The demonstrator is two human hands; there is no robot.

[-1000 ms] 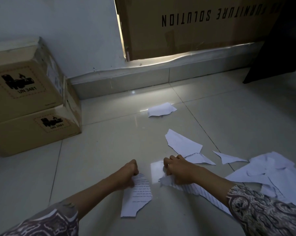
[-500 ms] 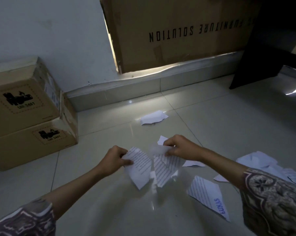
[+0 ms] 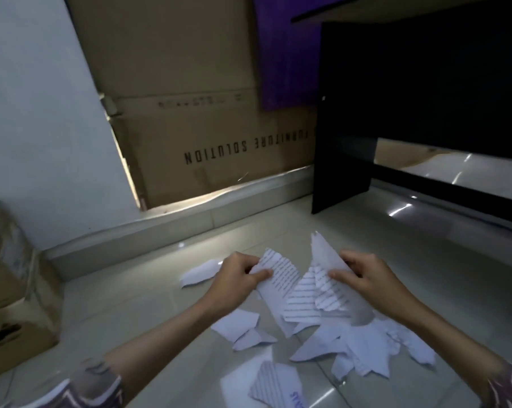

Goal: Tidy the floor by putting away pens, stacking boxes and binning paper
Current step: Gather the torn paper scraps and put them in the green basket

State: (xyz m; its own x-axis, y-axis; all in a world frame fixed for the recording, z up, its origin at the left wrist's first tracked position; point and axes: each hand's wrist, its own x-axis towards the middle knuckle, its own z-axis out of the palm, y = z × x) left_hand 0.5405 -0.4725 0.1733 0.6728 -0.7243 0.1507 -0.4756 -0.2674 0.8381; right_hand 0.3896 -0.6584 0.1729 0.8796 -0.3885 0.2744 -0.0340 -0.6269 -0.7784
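Note:
My left hand [image 3: 239, 277] pinches a torn printed paper piece [image 3: 279, 278] lifted off the floor. My right hand [image 3: 363, 273] pinches another bunch of torn printed paper pieces [image 3: 322, 290] beside it; the two bunches overlap in the middle. Several more white paper scraps [image 3: 363, 351] lie on the tiled floor below and to the right of my hands. One lone paper scrap [image 3: 200, 272] lies farther back, left of my left hand. Two stacked cardboard boxes [image 3: 10, 304] stand at the left edge by the wall.
A large flat cardboard carton [image 3: 207, 136] printed "FURNITURE SOLUTION" leans against the wall behind a low grey skirting [image 3: 160, 228]. A dark desk panel [image 3: 343, 142] stands at the right, with floor showing under it. A purple sheet [image 3: 287, 54] hangs above.
Both hands have risen from the floor with the torn papers and moved further up. The view has swung up and right, pushing the stacked boxes to the left edge.

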